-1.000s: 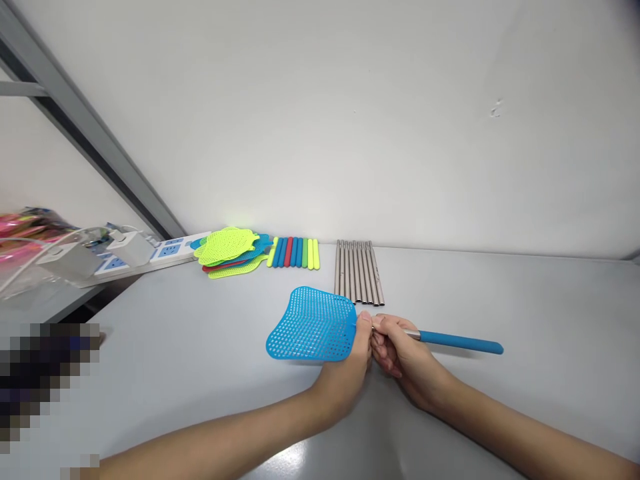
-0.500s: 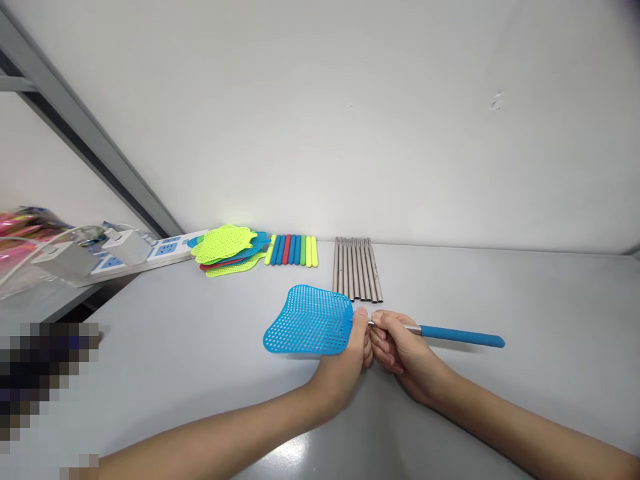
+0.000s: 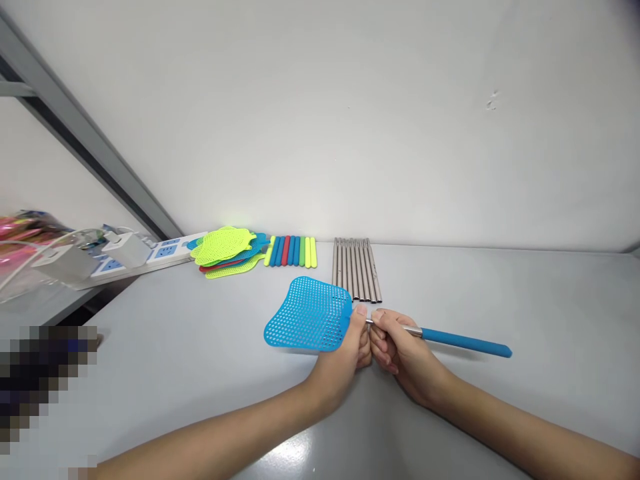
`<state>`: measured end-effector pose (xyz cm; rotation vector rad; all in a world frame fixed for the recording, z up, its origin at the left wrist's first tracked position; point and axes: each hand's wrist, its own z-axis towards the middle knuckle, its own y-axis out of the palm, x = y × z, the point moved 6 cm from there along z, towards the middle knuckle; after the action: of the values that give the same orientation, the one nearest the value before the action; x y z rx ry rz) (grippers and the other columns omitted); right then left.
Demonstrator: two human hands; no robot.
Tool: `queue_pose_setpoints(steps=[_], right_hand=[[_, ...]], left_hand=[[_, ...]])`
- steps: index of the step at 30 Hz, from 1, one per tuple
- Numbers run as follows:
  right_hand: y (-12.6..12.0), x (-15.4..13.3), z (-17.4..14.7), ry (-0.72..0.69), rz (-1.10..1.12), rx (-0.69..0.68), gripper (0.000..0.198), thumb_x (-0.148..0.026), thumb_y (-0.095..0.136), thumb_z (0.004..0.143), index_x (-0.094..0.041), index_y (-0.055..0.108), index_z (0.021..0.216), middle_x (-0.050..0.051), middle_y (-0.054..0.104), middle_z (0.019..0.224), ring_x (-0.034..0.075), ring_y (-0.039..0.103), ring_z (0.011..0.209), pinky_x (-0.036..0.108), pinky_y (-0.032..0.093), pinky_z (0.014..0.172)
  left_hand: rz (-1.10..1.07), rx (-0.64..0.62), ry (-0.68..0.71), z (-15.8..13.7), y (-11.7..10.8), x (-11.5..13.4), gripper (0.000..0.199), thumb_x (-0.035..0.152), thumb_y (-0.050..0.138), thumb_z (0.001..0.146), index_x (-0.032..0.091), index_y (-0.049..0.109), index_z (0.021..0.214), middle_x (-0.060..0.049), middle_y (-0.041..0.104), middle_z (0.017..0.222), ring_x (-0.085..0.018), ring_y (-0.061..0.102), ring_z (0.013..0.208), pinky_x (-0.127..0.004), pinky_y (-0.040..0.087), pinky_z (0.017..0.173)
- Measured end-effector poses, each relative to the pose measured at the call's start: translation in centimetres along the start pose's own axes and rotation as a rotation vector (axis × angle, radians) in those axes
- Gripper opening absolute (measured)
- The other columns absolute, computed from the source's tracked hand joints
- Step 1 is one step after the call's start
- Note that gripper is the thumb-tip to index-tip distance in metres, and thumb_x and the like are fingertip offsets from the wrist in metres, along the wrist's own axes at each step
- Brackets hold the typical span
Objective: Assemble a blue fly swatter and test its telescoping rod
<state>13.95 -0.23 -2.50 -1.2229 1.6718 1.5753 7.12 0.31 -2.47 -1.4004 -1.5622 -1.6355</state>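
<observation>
Pinching blue swatter head (image 3: 310, 315) in left hand (image 3: 345, 353), metal rod (image 3: 413, 330) in right hand (image 3: 407, 353), close together just below centre of frame, with blue handle (image 3: 465, 342) toward lower right. Could bend metal rod through skewed force, or slip through loose pinch, scattering metal tubes (image 3: 356, 270) mid-frame.

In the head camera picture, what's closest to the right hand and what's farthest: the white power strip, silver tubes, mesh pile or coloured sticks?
From the right hand:
1. Silver tubes, just beyond the hands.
2. Coloured sticks, left of the tubes.
3. Mesh pile, left of the sticks.
4. White power strip, farthest left of these.
</observation>
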Motion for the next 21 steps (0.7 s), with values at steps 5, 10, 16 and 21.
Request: queue_pose_setpoints(steps=[5, 10, 16, 21], right_hand=[[-0.2, -0.1, 0.0, -0.011, 0.064, 0.028, 0.033, -0.036, 0.051, 0.076, -0.017, 0.041, 0.051, -0.006, 0.038, 0.039, 0.005, 0.031, 0.034, 0.017, 0.023, 0.032], [-0.5, -0.2, 0.4, -0.019, 0.167, 0.066, 0.029, -0.035, 0.054, 0.074, -0.017, 0.043, 0.055, -0.006, 0.04, 0.044, 0.005, 0.032, 0.034, 0.015, 0.021, 0.03], [-0.3, 0.0, 0.3, 0.043, 0.117, 0.037, 0.03, -0.037, 0.052, 0.076, -0.015, 0.049, 0.055, -0.004, 0.043, 0.043, 0.005, 0.035, 0.034, 0.017, 0.021, 0.03], [-0.2, -0.4, -0.2, 0.015, 0.11, 0.026, 0.029, -0.035, 0.054, 0.076, -0.015, 0.05, 0.056, -0.005, 0.043, 0.045, 0.005, 0.038, 0.04, 0.017, 0.028, 0.038]], left_hand=[[0.076, -0.019, -0.006, -0.4, 0.1, 0.0, 0.042, 0.05, 0.041, 0.08, 0.018, 0.028, 0.056, 0.008, 0.021, 0.046, -0.005, 0.02, 0.04, -0.02, 0.019, 0.04], [0.665, -0.238, 0.258, -3.2, 1.9, 1.0, 0.038, 0.033, 0.029, 0.088, 0.016, 0.032, 0.054, 0.004, 0.03, 0.05, -0.007, 0.028, 0.048, -0.021, 0.023, 0.045], [1.227, -0.599, 1.12, -8.3, 6.9, 4.6, 0.029, 0.023, 0.038, 0.084, 0.015, 0.046, 0.057, 0.001, 0.044, 0.051, -0.009, 0.036, 0.049, -0.023, 0.031, 0.047], [1.515, -0.485, 0.654, -5.4, 5.3, 8.5, 0.014, 0.02, 0.041, 0.083, 0.018, 0.054, 0.089, -0.005, 0.054, 0.098, -0.015, 0.048, 0.09, -0.027, 0.04, 0.077]])
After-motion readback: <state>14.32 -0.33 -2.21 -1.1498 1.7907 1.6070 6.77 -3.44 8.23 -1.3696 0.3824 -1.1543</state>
